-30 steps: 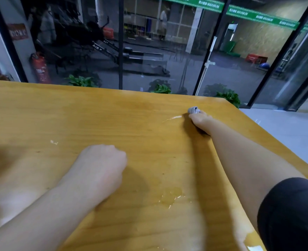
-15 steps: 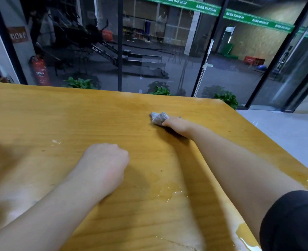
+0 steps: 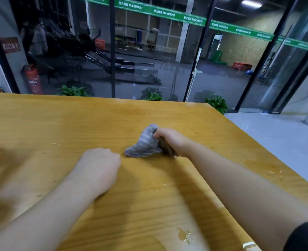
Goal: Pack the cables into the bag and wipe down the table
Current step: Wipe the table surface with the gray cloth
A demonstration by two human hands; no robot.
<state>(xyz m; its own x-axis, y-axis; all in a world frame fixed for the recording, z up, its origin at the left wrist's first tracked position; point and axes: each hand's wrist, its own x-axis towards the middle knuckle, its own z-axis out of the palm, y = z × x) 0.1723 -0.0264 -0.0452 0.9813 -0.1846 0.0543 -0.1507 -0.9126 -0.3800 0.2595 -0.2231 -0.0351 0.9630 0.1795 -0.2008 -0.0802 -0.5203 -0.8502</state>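
R hand (image 3: 169,140) grips rag (image 3: 144,144), dragging it on table (image 3: 40,120) to wipe. L hand (image 3: 99,167) fisted, empty, prob bracing.

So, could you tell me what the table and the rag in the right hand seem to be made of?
Table: looks like wood or wood veneer with a glossy varnish, judging by the grain lines and reflected glare. Rag: soft grey woven or knitted cloth, matte, with faint stripes; it bunches and folds under the right hand.
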